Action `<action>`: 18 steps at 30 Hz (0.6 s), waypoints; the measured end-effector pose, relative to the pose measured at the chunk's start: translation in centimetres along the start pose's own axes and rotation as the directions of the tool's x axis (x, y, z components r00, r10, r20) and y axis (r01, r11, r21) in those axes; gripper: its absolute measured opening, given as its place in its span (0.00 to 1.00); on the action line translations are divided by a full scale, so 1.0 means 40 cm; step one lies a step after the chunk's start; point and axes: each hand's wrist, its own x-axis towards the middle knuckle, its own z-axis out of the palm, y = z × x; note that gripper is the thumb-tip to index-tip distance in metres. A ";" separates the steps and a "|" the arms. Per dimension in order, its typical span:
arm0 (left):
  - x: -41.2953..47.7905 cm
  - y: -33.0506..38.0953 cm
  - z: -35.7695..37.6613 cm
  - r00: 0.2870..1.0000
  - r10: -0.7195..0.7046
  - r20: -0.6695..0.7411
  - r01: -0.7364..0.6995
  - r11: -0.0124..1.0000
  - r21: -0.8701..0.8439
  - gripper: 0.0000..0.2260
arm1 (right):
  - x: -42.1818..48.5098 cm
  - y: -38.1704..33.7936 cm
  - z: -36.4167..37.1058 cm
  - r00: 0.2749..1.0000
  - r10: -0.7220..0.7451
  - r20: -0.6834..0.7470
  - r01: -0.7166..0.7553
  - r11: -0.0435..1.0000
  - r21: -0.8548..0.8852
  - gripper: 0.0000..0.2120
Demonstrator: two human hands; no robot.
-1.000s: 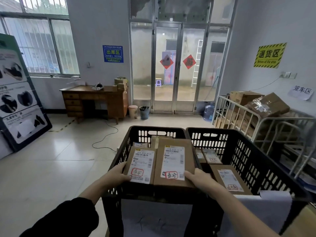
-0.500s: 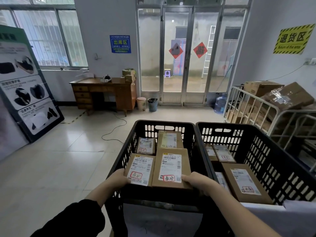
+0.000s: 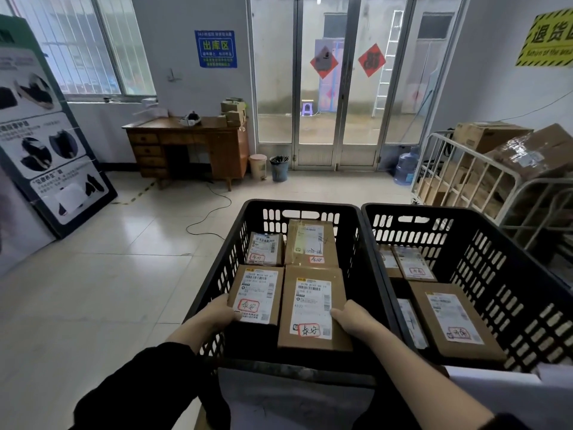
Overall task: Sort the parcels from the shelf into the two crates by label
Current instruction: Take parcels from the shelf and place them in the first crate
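I am lowering two brown cardboard parcels with red-circled white labels, the left hand (image 3: 217, 313) gripping the smaller parcel (image 3: 256, 295) and the right hand (image 3: 350, 319) the larger parcel (image 3: 313, 308), into the left black slotted plastic crate (image 3: 297, 209). Both are sitting near its front, ahead of two like-labelled boxes; I judge the next move is setting them flat and releasing.

The blue wall sign (image 3: 216, 49) left of the glass door (image 3: 322, 79) reads 出库区 — the yellow hazard-striped sign (image 3: 547, 38) to its right, 退货.

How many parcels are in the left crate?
4: small far-left parcel, far-right parcel, near-left parcel at left hand, near-right parcel at right hand. More may hide underneath.
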 end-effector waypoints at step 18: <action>0.007 0.019 0.025 0.929 0.344 0.137 -0.254 0.323 0.912 0.41 | -0.076 -0.041 -0.001 0.878 -0.409 0.248 0.469 0.631 -0.619 0.40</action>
